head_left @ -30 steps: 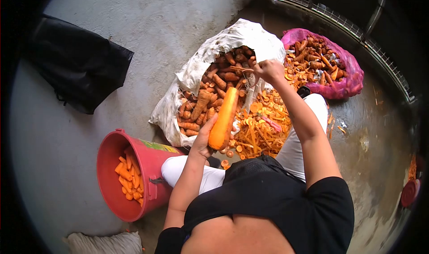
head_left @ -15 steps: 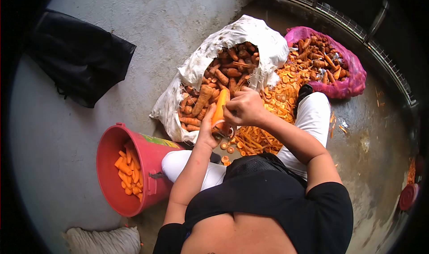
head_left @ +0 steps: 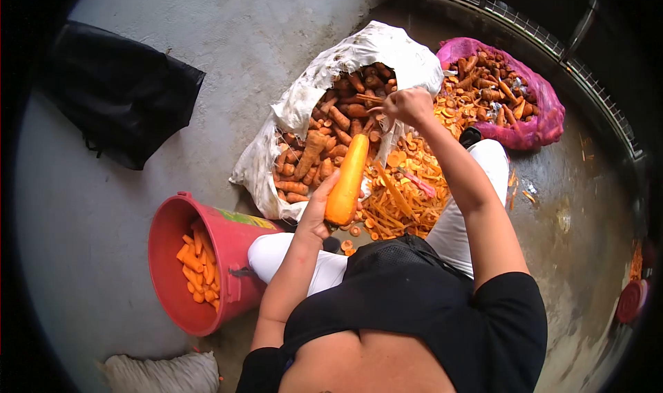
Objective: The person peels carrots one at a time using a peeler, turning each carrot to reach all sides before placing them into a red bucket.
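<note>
A large, mostly peeled orange carrot (head_left: pixel 347 182) rests in my left hand (head_left: pixel 319 208), its thick end toward me and its thin end over the white sack. My right hand (head_left: pixel 409 107) is raised beyond the thin end, apart from the carrot, its fingers pinched; what they hold is too small to tell. Unpeeled carrots (head_left: pixel 314 151) fill the open white sack (head_left: pixel 407 51). Orange peelings and round slices (head_left: pixel 397 213) lie heaped beside it, with a pinkish object (head_left: pixel 418 184) among them.
On the left a red bucket (head_left: pixel 238 255) leans toward me with peeled carrots (head_left: pixel 199 269) inside. A pink net bag (head_left: pixel 549 110) of carrots and scraps stands at the back right. Black cloth (head_left: pixel 124 92) lies at the far left, and a pale sack (head_left: pixel 162 374) sits at the bottom left.
My right hand has moved off the carrot, forward and to the right. The carrot has tilted in my left hand and shows more of its length. The pinkish object has come into view.
</note>
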Available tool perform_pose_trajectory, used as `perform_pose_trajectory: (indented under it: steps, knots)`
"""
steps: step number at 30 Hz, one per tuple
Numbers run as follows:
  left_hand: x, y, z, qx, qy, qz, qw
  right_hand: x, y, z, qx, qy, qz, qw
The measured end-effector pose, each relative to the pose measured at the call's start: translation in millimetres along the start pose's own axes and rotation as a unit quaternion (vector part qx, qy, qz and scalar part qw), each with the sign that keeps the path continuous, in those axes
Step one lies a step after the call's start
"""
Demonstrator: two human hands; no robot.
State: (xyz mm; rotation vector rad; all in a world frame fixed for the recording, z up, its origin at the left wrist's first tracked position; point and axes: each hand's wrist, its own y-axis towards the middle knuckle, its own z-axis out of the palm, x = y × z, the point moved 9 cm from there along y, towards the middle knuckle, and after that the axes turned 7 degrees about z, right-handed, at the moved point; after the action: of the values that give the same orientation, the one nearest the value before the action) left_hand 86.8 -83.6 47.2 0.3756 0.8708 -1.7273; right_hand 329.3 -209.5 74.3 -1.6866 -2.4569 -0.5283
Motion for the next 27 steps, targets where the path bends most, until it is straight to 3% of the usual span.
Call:
perform_pose_trajectory:
  steps: [2,3,6,7,9,10,11,12,13,16,20,24,25,27]
  knots:
    - [-2,-1,5,0.027,-0.029,-0.003,0.999,-36,5,18,0.0,0.0,0.054,0.999]
    - [-4,1,0,-0.003,-0.036,0.002,0.999,-41,-1,15,0.058,-0.011,0.108,0.992]
    - [-10,10,-4,-0.005,-0.068,0.01,0.998,-48,-13,36,-0.008,0.008,0.111,0.994]
    - [-7,15,-15,-0.021,-0.068,0.007,0.997,-33,-28,26,0.052,0.045,0.132,0.989]
    - [-3,19,-30,-0.041,-0.049,0.004,0.998,-1,-53,19,0.089,0.179,0.088,0.976]
    - [0,20,-36,-0.051,-0.04,0.001,0.998,20,-67,-8,0.004,0.247,0.037,0.968]
    - [3,23,-37,-0.042,-0.065,0.001,0.997,44,-81,-28,-0.085,0.24,-0.065,0.965]
    - [5,26,-39,-0.034,-0.09,0.003,0.995,68,-96,-47,-0.017,0.288,-0.095,0.953]
    - [6,27,-39,-0.025,-0.116,0.005,0.993,87,-112,-63,-0.115,0.245,-0.175,0.947]
    - [8,24,-44,-0.075,-0.047,-0.004,0.996,123,-136,-82,-0.122,0.245,-0.263,0.925]
    - [9,18,-36,-0.061,-0.037,-0.003,0.997,136,-141,-82,-0.129,0.216,-0.299,0.92]
    - [6,14,-36,-0.076,-0.048,0.022,0.996,127,-130,-74,-0.109,0.259,-0.277,0.919]
    - [7,10,-39,-0.081,-0.017,-0.012,0.997,118,-120,-65,-0.097,0.261,-0.255,0.926]
    - [0,3,-25,-0.029,0.028,0.01,0.999,83,-87,-51,-0.149,0.28,-0.19,0.929]
